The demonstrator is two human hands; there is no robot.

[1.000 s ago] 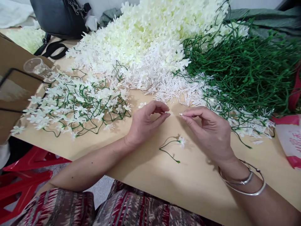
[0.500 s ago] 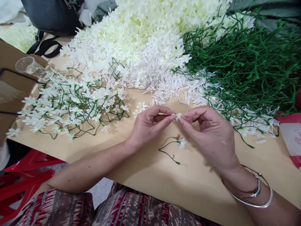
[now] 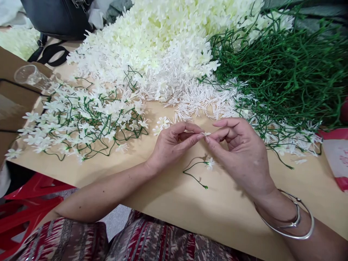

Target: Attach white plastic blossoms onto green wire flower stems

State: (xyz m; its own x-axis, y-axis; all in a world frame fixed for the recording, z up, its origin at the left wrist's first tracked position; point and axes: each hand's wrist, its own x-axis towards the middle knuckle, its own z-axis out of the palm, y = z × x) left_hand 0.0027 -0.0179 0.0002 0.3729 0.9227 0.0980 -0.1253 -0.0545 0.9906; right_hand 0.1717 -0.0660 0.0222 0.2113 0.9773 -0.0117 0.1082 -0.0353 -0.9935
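Observation:
Between my fingertips, over the middle of the table, is a small white artificial flower, mostly hidden. My left hand pinches it from the left with thumb and index finger. From the right, the thumb and a finger of my right hand close on its other side, with the index finger lifted. Just below lies a green plastic stem with one white flower on its upper end. A few loose white petals rest beyond my left hand.
Stemmed white flowers are heaped at the left. Behind are a big pile of loose petals and thin white stamens. Green stems fill the right. A clear cup lies tipped near a cardboard box; a black bag stands behind.
My right index finger has lifted away from the flower, and the flower has turned so less of it shows. My left hand has hardly moved.

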